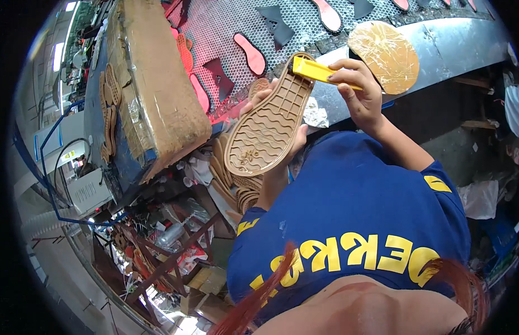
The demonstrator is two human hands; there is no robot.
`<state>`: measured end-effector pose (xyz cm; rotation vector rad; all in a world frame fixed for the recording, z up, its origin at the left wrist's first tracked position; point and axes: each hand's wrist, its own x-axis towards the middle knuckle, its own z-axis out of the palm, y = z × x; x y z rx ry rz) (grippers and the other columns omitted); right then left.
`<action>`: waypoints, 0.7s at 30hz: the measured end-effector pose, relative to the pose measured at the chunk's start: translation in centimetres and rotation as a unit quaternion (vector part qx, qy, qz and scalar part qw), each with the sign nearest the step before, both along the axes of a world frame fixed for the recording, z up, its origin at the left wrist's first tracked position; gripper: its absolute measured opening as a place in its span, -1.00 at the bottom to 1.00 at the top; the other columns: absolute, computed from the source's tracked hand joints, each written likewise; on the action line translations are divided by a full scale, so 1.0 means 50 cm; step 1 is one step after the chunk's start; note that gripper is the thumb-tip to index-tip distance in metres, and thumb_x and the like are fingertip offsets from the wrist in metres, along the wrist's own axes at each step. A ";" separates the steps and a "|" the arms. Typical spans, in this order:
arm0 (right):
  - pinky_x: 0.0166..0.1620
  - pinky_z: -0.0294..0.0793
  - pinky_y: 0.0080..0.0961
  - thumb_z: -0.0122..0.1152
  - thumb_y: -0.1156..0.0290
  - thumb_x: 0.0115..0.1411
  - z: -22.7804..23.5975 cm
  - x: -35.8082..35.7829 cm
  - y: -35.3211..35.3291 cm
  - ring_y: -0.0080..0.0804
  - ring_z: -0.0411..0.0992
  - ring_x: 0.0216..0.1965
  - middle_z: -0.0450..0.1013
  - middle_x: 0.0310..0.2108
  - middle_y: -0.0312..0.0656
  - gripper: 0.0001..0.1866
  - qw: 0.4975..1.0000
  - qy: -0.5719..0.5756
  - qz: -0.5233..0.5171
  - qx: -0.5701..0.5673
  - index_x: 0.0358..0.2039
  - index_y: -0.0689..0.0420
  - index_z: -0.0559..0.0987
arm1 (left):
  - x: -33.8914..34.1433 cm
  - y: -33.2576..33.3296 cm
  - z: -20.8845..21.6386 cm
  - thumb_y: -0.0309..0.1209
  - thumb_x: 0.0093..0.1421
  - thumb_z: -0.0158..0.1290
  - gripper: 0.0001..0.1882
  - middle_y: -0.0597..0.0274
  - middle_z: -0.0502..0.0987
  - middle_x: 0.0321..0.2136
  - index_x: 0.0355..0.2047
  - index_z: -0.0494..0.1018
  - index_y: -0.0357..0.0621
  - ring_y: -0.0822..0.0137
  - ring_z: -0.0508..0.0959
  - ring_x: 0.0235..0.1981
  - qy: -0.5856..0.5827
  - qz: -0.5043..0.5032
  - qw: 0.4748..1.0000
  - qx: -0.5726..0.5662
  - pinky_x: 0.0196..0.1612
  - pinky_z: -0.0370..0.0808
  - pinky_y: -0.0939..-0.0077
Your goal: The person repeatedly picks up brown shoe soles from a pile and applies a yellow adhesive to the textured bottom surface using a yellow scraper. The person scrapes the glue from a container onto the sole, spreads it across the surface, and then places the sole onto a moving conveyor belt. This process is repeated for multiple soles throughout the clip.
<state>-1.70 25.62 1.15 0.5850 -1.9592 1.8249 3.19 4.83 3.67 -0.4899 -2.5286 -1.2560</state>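
A tan shoe sole (265, 125), with a gridded heel and wavy ridges inside its raised rim, is tilted in front of me. My left hand (298, 140) is closed round it from behind, with fingers on the left edge and the thumb side on the right; the palm is hidden. My right hand (361, 92) pinches a yellow-handled brush (315, 71). Its dark bristle end meets the sole's rim at the heel end. A round tan pad (385, 53) with a scuffed, shiny surface stands just beyond my right hand.
A mesh conveyor (243, 25) under reddish light carries pink insoles (250, 54) and dark cut pieces (219, 78). Left of it stands a big taped cardboard-covered box (159, 72), with tan soles (110, 106) on its far side. More soles (237, 184) are stacked below my left hand.
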 end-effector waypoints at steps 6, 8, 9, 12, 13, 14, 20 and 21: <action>-0.13 0.50 -0.40 0.22 0.31 0.22 0.023 0.027 -0.014 -0.21 0.49 -0.16 0.45 -0.14 -0.04 -0.78 0.996 0.059 0.027 0.059 -0.22 0.19 0.59 | 0.000 0.005 0.007 -0.14 -0.01 0.14 -0.13 0.14 0.20 0.24 0.28 0.04 -0.10 0.28 0.17 0.26 -0.032 0.022 0.993 -0.114 0.35 -0.03 0.33; -0.15 0.53 -0.42 0.24 0.34 0.20 0.024 0.037 -0.027 -0.22 0.49 -0.18 0.41 -0.13 -0.04 -0.78 0.997 0.054 0.047 0.031 -0.22 0.21 0.58 | -0.013 0.013 0.023 -0.20 0.00 0.18 -0.14 0.08 0.23 0.20 0.24 0.02 -0.16 0.27 0.21 0.24 0.007 0.045 0.961 -0.273 0.31 0.09 0.34; -0.16 0.53 -0.43 0.26 0.32 0.18 0.033 0.040 -0.034 -0.23 0.49 -0.21 0.40 -0.14 -0.04 -0.77 0.995 0.071 0.051 0.037 -0.23 0.21 0.58 | -0.019 0.011 0.009 -0.21 0.07 0.13 -0.24 0.07 0.25 0.18 0.21 0.07 -0.17 0.25 0.25 0.22 -0.003 0.035 0.989 -0.143 0.29 0.15 0.34; -0.25 0.55 -0.44 0.30 0.23 0.12 0.050 0.045 -0.051 -0.24 0.50 -0.25 0.39 -0.17 -0.03 -0.70 0.989 0.125 0.051 0.066 -0.24 0.18 0.56 | -0.038 0.014 -0.021 -0.28 0.24 -0.01 -0.51 0.04 0.30 0.12 0.13 0.20 -0.17 0.21 0.35 0.14 -0.046 -0.045 0.931 0.360 0.21 0.32 0.33; -0.28 0.55 -0.44 0.30 0.24 0.12 0.055 0.047 -0.057 -0.25 0.50 -0.28 0.39 -0.18 -0.03 -0.70 0.988 0.134 0.057 0.061 -0.23 0.17 0.55 | -0.042 0.025 -0.039 -0.33 0.29 -0.09 -0.61 0.02 0.33 0.09 0.09 0.24 -0.17 0.19 0.41 0.08 -0.006 -0.007 0.916 0.401 0.14 0.41 0.31; -0.31 0.55 -0.45 0.31 0.24 0.11 0.059 0.049 -0.065 -0.25 0.51 -0.31 0.39 -0.19 -0.03 -0.70 0.986 0.142 0.062 0.056 -0.23 0.17 0.55 | -0.047 0.035 -0.056 -0.37 0.33 -0.16 -0.68 0.00 0.36 0.06 0.06 0.28 -0.17 0.16 0.46 0.02 0.036 0.030 0.899 0.436 0.07 0.49 0.30; -0.43 0.54 -0.46 0.33 0.19 0.09 0.070 0.048 -0.088 -0.29 0.51 -0.44 0.41 -0.24 -0.05 -0.67 0.978 0.185 0.089 0.039 -0.26 0.16 0.56 | -0.068 0.002 0.016 -0.17 0.34 -0.25 -0.59 -0.05 0.48 -0.09 0.05 0.33 -0.14 0.08 0.57 -0.17 -0.349 -0.109 0.531 0.765 -0.12 0.58 0.16; -0.43 0.55 -0.46 0.33 0.19 0.09 0.070 0.051 -0.090 -0.28 0.52 -0.43 0.42 -0.24 -0.05 -0.67 0.978 0.183 0.099 0.033 -0.26 0.16 0.56 | -0.067 0.014 0.017 -0.17 0.33 -0.23 -0.58 -0.06 0.47 -0.09 0.06 0.32 -0.14 0.07 0.55 -0.15 -0.319 -0.053 0.575 0.752 -0.09 0.57 0.15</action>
